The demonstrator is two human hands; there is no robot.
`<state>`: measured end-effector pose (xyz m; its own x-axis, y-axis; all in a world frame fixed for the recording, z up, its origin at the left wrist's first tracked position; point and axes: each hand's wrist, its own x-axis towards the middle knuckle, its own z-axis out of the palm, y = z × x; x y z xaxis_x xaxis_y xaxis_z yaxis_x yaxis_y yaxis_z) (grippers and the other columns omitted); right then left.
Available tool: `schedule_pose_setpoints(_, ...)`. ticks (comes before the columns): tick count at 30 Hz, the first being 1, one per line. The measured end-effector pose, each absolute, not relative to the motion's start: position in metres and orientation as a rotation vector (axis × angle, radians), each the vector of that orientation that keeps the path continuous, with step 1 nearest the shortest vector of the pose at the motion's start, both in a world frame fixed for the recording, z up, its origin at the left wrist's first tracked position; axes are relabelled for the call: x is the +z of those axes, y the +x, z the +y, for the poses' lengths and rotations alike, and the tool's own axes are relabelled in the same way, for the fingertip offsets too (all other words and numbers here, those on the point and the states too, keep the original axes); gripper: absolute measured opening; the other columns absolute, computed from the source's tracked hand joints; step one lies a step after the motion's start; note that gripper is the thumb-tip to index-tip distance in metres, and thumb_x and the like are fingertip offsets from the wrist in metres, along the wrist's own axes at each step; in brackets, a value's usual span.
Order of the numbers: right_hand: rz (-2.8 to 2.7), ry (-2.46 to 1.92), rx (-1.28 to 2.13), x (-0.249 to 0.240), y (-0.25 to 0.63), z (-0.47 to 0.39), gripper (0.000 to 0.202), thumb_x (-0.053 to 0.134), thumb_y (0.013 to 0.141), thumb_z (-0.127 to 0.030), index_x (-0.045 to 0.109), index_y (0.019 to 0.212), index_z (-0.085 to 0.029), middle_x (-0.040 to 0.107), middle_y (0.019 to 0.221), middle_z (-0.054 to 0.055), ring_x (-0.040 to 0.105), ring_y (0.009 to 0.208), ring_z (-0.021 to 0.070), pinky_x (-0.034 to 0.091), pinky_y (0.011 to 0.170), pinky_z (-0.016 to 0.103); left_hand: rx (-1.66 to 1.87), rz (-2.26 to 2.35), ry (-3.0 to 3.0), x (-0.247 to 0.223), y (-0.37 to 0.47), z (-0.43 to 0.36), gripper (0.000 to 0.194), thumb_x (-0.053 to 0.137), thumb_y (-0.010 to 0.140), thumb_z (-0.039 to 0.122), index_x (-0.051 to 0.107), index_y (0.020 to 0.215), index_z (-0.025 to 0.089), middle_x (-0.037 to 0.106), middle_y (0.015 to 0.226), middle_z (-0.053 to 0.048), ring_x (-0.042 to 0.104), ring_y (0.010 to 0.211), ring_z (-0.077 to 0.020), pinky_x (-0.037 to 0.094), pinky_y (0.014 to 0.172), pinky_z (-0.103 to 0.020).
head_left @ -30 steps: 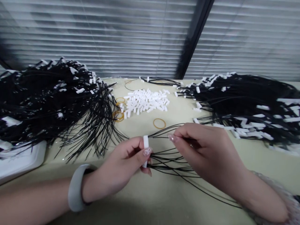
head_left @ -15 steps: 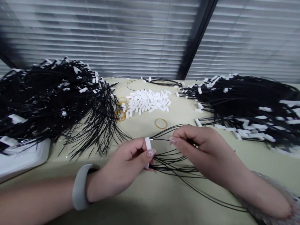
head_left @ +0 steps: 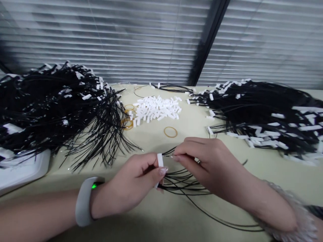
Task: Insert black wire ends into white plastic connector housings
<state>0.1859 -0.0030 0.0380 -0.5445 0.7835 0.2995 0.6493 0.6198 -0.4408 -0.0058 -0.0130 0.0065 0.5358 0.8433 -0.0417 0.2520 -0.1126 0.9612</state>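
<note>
My left hand (head_left: 131, 188) is closed on a white plastic connector housing (head_left: 160, 160), which stands nearly upright between thumb and fingers. Several black wires (head_left: 180, 193) run out of the housing's right side and pass beneath my right hand. Thumb and forefinger of my right hand (head_left: 214, 164) pinch a thin wire (head_left: 167, 156), whose end meets the upper part of the housing. Whether that end sits inside the housing I cannot tell. My left fingers hide the housing's middle.
A heap of loose white housings (head_left: 157, 109) lies behind my hands, with a yellow rubber band (head_left: 171, 132) in front of it. Black wire piles lie left (head_left: 50, 111) and right (head_left: 254, 104). A white tray (head_left: 37, 171) sits at the left; blinds (head_left: 141, 40) rise behind the table.
My right hand has moved left, closer to the connector housing, so a shorter stretch of wire shows between them. My left hand keeps its hold; the view has shifted slightly.
</note>
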Motion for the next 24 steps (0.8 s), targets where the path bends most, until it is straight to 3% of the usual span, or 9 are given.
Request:
schedule_pose_setpoints(16, -2.300, -1.080, 0.308, 0.025, 0.172, -0.010, 0.017, 0.046, 0.080, -0.011, 0.058, 0.068, -0.015, 0.052, 0.061, -0.002, 0.045, 0.057, 0.0070, 0.032, 0.054, 0.021, 0.622, 0.912, 1.587, 0.006, -0.005, -0.013, 0.022, 0.044, 0.082, 0.024, 0.049, 0.062, 0.016, 0.048, 0.058, 0.003, 0.044, 0.054, -0.0088, 0.041, 0.051, -0.020)
schedule_pose_setpoints(21, -2.091, -1.113, 0.270, 0.040, 0.185, -0.002, 0.010, 0.053, 0.081, -0.024, 0.060, 0.077, -0.017, 0.058, 0.065, -0.001, 0.048, 0.056, 0.0075, 0.036, 0.053, 0.020, 0.708, 0.880, 1.334, 0.003, -0.004, -0.014, 0.021, 0.051, 0.081, 0.032, 0.049, 0.067, 0.016, 0.048, 0.064, 0.002, 0.050, 0.056, -0.0097, 0.049, 0.051, -0.023)
schedule_pose_setpoints(24, -1.861, -1.347, 0.280, 0.045, 0.207, 0.016, 0.020, 0.048, 0.084, -0.031, 0.059, 0.075, -0.018, 0.056, 0.061, -0.001, 0.046, 0.052, 0.0082, 0.034, 0.048, 0.021, 0.770, 0.900, 1.236, -0.001, -0.006, -0.012, 0.021, 0.052, 0.082, 0.032, 0.050, 0.069, 0.015, 0.050, 0.066, 0.003, 0.051, 0.049, -0.0071, 0.049, 0.048, -0.022)
